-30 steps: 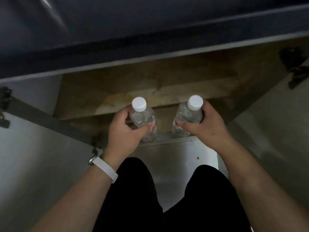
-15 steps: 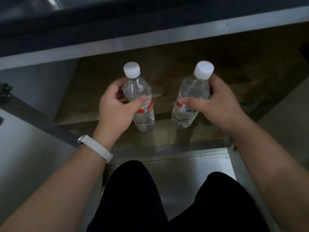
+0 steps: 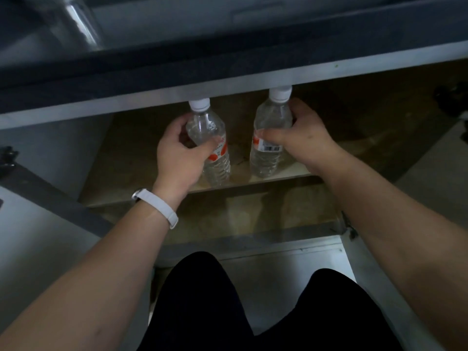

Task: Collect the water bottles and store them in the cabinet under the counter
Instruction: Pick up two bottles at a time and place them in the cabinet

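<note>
Two clear water bottles with white caps and red-and-white labels are upright inside the open cabinet under the counter. My left hand (image 3: 177,155) grips the left bottle (image 3: 212,138) around its middle. My right hand (image 3: 306,140) grips the right bottle (image 3: 271,130) the same way. Both bottle bases are at the front of the wooden shelf (image 3: 291,177); I cannot tell whether they touch it. The caps reach just under the cabinet's top rail (image 3: 228,89).
Both cabinet doors stand open, the left door (image 3: 38,224) and the right door (image 3: 430,173), each with dark hinges. The dark counter edge (image 3: 177,64) overhangs above. Below the shelf is the cabinet floor (image 3: 240,219). My knees in black trousers (image 3: 228,305) are close below.
Both hands have carried the bottles forward and deeper into the cabinet, from over the front edge to the inner shelf. The view has moved closer.
</note>
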Action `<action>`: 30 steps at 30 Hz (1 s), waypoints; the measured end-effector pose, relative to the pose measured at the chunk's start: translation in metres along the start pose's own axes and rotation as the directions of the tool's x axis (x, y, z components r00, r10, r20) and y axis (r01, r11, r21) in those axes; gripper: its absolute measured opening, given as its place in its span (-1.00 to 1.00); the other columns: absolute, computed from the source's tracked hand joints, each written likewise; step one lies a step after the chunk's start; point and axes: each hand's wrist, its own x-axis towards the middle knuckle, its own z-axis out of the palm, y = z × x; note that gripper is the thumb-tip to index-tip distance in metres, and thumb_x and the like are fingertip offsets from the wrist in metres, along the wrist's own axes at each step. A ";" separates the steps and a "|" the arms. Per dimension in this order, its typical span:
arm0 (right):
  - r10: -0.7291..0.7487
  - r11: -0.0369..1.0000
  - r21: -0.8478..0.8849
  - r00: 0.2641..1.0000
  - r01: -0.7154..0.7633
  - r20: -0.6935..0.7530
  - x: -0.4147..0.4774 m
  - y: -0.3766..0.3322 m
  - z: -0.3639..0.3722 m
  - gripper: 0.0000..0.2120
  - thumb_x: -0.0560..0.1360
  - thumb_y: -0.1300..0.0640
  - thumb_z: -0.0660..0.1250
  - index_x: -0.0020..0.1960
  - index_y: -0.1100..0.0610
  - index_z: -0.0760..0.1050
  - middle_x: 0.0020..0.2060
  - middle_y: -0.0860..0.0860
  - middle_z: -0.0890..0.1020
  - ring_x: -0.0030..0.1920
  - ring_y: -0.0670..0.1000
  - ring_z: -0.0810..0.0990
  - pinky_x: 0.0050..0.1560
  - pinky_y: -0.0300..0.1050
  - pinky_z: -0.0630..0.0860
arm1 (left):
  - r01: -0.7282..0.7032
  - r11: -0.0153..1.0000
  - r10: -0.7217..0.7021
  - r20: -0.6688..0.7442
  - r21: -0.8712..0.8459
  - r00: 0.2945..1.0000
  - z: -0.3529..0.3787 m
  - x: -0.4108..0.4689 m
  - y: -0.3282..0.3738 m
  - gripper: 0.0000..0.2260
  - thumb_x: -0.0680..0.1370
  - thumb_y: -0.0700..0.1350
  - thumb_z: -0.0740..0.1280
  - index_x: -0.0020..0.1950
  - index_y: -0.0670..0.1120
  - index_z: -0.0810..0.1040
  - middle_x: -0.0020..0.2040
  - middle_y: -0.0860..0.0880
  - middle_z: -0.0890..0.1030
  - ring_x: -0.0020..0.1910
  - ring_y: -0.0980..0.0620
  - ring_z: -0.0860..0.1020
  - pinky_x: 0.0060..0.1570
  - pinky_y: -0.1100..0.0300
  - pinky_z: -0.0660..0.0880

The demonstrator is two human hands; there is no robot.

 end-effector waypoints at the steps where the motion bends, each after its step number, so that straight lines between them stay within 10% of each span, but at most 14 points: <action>1: 0.005 1.000 0.021 1.000 -0.005 -0.005 0.002 0.003 0.003 -0.37 0.34 0.04 0.57 0.33 -0.12 0.40 0.11 -0.16 0.59 0.11 -0.16 0.57 0.08 -0.14 0.53 | -0.010 1.000 0.010 0.001 -0.001 1.000 0.001 0.000 -0.003 -0.48 0.45 -0.04 0.55 0.36 0.13 0.49 0.24 0.17 0.60 0.24 0.18 0.56 0.26 0.00 0.55; 9: -0.026 1.000 -0.005 0.999 0.026 -0.032 0.003 0.026 0.022 -0.29 0.36 -0.01 0.55 0.41 -0.12 0.31 0.15 -0.23 0.53 0.14 -0.19 0.52 0.12 -0.14 0.52 | -0.031 1.000 0.031 0.035 0.002 0.999 0.006 -0.003 -0.015 -0.36 0.48 -0.09 0.53 0.49 0.14 0.34 0.34 0.20 0.51 0.32 0.21 0.49 0.21 0.30 0.46; 21: 0.036 0.981 -0.190 0.999 -0.040 -0.026 0.005 0.070 0.046 -0.32 0.37 -0.09 0.53 0.39 -0.02 0.31 0.20 -0.12 0.57 0.14 -0.10 0.54 0.06 -0.15 0.48 | 0.133 0.987 -0.141 0.101 0.088 0.985 0.020 -0.015 -0.063 -0.39 0.47 -0.08 0.54 0.45 0.06 0.35 0.28 0.13 0.54 0.29 0.11 0.51 0.29 0.06 0.49; 30: 0.011 0.987 -0.158 0.998 -0.022 -0.069 0.029 0.076 0.060 -0.41 0.39 -0.03 0.52 0.35 -0.06 0.37 0.07 -0.22 0.55 -0.07 -0.30 0.46 -0.19 -0.43 0.34 | 0.080 0.985 -0.085 0.029 0.150 0.996 0.031 0.008 -0.069 -0.48 0.48 -0.03 0.53 0.38 0.03 0.41 0.09 0.24 0.52 0.07 0.28 0.51 -0.08 0.48 0.36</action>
